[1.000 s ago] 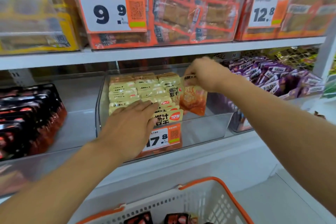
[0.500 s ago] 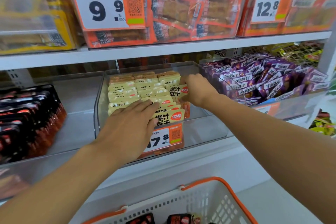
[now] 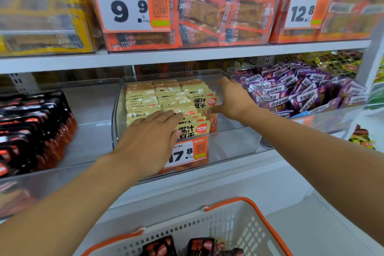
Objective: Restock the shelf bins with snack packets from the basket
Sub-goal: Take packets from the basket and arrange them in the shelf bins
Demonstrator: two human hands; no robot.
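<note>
A clear bin (image 3: 234,141) on the middle shelf holds rows of yellow snack packets (image 3: 145,100) standing on edge. My left hand (image 3: 149,143) lies flat on the front packets, fingers straight, pressing them down. My right hand (image 3: 234,100) is inside the bin at the right side of the rows, fingers stretched toward the back, its palm against the packet with the red logo (image 3: 204,102). The white basket (image 3: 234,228) with orange rim sits low in front, with dark red-and-black packets (image 3: 160,247) in it.
A 17.8 price tag (image 3: 187,155) hangs on the bin's front. A bin of purple packets (image 3: 301,89) stands to the right, black-and-red packets (image 3: 35,127) to the left. The upper shelf (image 3: 187,54) carries bins of orange packets close overhead.
My right hand carried a yellow-and-orange packet down into the right row and now lies straight against it. My left hand stayed pressed on the front packets.
</note>
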